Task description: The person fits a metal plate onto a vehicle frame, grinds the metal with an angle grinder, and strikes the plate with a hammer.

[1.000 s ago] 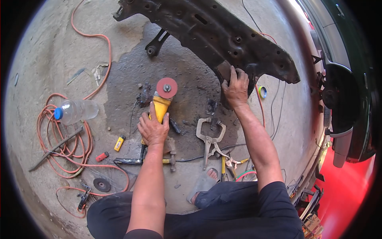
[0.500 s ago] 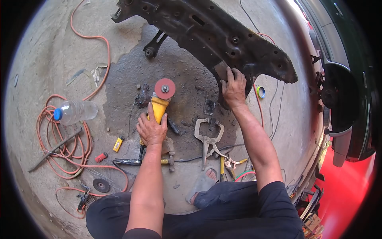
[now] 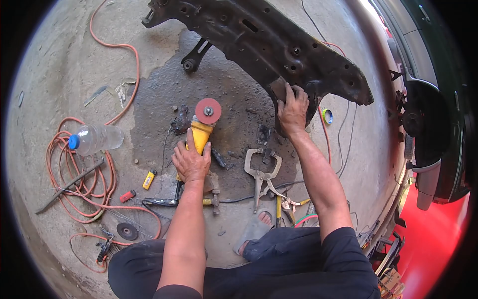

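My left hand (image 3: 191, 162) grips the yellow body of an angle grinder (image 3: 200, 135) from above. A red disc (image 3: 208, 110) is fitted at the grinder's far end, facing up. My right hand (image 3: 294, 110) is at the lower edge of a large dark metal car crossmember (image 3: 259, 45). Its fingers are closed on a small flat metal plate (image 3: 278, 87), which lies against the crossmember. The palm side of this hand is hidden. A locking C-clamp (image 3: 261, 174) lies on the wet floor between my arms, and a hammer (image 3: 215, 202) rests near my left forearm.
A water bottle (image 3: 97, 139) lies beside a coiled orange hose (image 3: 79, 177) at the left. Nearby are a yellow lighter (image 3: 149, 180), a red lighter (image 3: 127, 196) and a loose black disc (image 3: 127, 231). A roll of tape (image 3: 327, 116) sits right of the crossmember. A dark car (image 3: 438, 124) borders the right.
The view has shifted very slightly. Both hands keep the same places, the left on the grinder and the right at the plate.
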{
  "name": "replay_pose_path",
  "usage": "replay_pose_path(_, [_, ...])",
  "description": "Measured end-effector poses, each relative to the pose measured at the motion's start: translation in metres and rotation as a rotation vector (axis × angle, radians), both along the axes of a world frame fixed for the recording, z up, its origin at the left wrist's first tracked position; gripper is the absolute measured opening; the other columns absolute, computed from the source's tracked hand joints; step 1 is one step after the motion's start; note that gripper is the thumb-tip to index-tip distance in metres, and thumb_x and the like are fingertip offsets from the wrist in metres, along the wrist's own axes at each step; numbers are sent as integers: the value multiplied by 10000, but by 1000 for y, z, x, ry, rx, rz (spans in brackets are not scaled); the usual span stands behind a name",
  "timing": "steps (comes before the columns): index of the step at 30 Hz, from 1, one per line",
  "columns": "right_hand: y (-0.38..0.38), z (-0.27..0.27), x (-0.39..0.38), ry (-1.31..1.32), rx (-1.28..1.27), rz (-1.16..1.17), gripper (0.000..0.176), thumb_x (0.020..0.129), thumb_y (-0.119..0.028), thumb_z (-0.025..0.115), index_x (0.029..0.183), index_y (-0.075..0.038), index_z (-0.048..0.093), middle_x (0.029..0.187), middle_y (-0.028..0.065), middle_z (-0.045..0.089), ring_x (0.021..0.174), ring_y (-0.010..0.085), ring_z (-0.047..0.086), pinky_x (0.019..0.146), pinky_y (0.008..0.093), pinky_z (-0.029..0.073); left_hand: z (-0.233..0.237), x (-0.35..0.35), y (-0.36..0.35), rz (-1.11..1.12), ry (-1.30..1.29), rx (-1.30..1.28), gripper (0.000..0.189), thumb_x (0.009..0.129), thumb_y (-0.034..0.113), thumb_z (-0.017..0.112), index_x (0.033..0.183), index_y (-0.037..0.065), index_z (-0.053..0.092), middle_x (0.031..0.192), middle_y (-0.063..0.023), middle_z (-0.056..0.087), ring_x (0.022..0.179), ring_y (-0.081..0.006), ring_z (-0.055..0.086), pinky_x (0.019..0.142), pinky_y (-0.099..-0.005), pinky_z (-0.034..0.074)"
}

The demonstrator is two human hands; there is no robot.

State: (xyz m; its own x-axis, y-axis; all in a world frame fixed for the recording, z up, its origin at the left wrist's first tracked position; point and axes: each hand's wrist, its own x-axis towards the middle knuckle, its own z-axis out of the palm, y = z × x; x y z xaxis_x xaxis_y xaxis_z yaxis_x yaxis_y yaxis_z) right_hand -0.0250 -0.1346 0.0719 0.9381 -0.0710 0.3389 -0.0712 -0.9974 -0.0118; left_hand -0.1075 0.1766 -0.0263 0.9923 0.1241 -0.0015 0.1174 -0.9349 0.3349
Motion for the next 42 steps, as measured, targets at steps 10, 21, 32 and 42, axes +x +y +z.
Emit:
replay_pose_path(10, [-3,0,-1,-18,29,22,683,795,-112,812,1435,-79,574,1342,173,544,1259,374,514,1052,496,428,4,1,0,10,73,-27,820,885,607,709,1572,255,433,1173,-120,572,1089,-322,566,896,-486,455])
replay_pose_path(21, [-7,-1,-4,-2,36,48,728,794,-129,822,1465,-72,547,1359,175,527,1272,376,502,1069,488,421,5,1,0,5,77,-21,826,880,600,717,1573,253,430,1169,-116,572,1088,-320,569,895,-486,458])
replay_pose_path(32, [-30,-2,-35,-99,-80,-3,781,788,-292,861,1473,-88,547,1308,166,540,1219,359,517,1052,492,407,-1,0,0,4,-2,9,805,878,613,709,1550,244,462,1137,-117,577,1032,-310,575,860,-468,448])
replay_pose_path(42, [-32,-12,-30,-118,-39,-61,702,774,-341,874,1391,-116,627,1238,145,579,1173,346,544,1022,484,417,-1,0,0,-3,10,0,807,880,615,708,1553,245,459,1151,-121,577,1050,-313,576,877,-472,449])
